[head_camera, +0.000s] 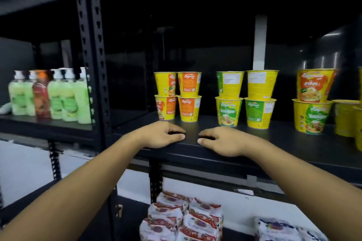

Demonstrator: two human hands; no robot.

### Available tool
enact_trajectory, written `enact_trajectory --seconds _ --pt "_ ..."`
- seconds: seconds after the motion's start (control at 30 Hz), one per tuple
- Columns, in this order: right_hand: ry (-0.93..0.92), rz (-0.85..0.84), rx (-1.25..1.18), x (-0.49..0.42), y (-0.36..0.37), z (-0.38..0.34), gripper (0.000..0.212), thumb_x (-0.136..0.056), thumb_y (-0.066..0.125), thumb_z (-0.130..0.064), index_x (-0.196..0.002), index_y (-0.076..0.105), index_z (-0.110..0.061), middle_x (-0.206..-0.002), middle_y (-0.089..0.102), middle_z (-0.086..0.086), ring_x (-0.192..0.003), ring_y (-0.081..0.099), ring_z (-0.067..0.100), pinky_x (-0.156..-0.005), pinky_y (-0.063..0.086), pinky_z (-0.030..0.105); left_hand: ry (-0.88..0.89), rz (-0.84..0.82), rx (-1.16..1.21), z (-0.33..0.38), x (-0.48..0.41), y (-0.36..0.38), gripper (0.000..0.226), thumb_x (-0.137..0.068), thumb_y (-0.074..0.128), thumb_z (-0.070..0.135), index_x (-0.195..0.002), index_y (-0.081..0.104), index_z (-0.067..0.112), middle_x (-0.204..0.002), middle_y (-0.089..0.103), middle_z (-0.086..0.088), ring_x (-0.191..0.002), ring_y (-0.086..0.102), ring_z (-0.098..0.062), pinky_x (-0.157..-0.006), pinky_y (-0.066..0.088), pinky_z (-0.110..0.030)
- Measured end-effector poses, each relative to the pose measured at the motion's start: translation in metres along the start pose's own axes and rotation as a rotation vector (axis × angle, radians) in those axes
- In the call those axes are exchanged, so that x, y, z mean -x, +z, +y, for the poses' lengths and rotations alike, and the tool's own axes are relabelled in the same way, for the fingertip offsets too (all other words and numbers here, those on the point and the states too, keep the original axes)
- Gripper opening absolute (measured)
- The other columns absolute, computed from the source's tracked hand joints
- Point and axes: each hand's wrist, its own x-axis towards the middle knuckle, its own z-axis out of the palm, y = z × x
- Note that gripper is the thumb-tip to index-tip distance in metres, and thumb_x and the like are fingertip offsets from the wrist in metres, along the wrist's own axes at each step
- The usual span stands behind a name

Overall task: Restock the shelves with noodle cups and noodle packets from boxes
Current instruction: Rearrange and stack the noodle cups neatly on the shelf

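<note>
Starting at the left, we see soap bottles (51, 94) in the neighbouring bay, beyond the black upright (96, 55); they are no part of this job. On the main shelf (274, 143) the noodle cups already stand in neat groups, each two high. There are four orange-labelled cups (178, 97) just behind the hands, then four green-labelled cups (246, 98). Next comes a further stack (313, 101) with an orange cup on a green one, and more yellow cups (346, 117) are cut off by the right edge. Lower down, red-and-white noodle packets (184, 219) lie piled, with a second, bluish pile (278, 231) to their right. We judge the restocking well under way but not finished: the shelf is bare to the left of the orange cups and between the groups. No box is in view, so we cannot tell how much stock is left to bring. The left hand (162, 135) rests on the shelf's front edge with its fingers loosely curled, tips touching the board, holding nothing. The right hand (223, 141), just beside it and not touching it, lies the same way, fingers loosely bent onto the edge, also empty. Both sit near the orange cups but apart from them.
</note>
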Motion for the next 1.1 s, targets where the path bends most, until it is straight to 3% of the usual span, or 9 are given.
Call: enact_trajectory --seconds 0.3,0.6,0.93,1.1 --pt "0.042 -0.013 -0.04 -0.094 0.019 -0.064 0.061 -0.105 0.035 -0.059 -0.156 0.041 -0.027 -0.163 0.037 -0.003 -0.149 0.034 0.02 -0.122 0.027 0.038 -0.136 0.009 0.019 -0.105 0.015 -0.035 0.049 -0.103 0.05 0.058 -0.147 0.055 0.037 -0.151 0.053 0.013 -0.136 0.049 -0.012 -0.105 0.036 -0.026" --pt "0.16 -0.026 -0.059 -0.098 0.031 -0.073 0.057 -0.104 0.04 -0.059 -0.156 0.04 -0.034 -0.165 0.033 -0.01 -0.151 0.028 0.015 -0.119 0.021 0.031 -0.083 0.026 0.138 -0.124 -0.023 -0.019 0.056 -0.099 0.05 0.064 -0.149 0.051 0.04 -0.16 0.043 0.01 -0.145 0.04 -0.017 -0.118 0.032 -0.036" --pt "0.205 -0.148 0.01 -0.101 0.028 -0.082 0.063 -0.105 0.028 -0.062 -0.162 0.02 -0.035 -0.171 0.012 -0.011 -0.157 0.009 0.013 -0.127 0.004 0.042 -0.081 0.012 0.163 -0.132 -0.029 -0.014 0.054 -0.098 0.053 0.062 -0.146 0.057 0.037 -0.156 0.048 0.01 -0.142 0.045 -0.016 -0.111 0.033 -0.029" --pt "0.206 -0.143 -0.008 -0.099 0.027 -0.085 0.063 -0.106 0.03 -0.06 -0.162 0.021 -0.035 -0.17 0.013 -0.012 -0.157 0.011 0.012 -0.124 0.006 0.036 -0.084 0.056 0.199 -0.132 -0.026 -0.014 0.048 -0.097 0.059 0.058 -0.139 0.064 0.034 -0.148 0.058 0.009 -0.133 0.052 -0.015 -0.101 0.037 -0.027"
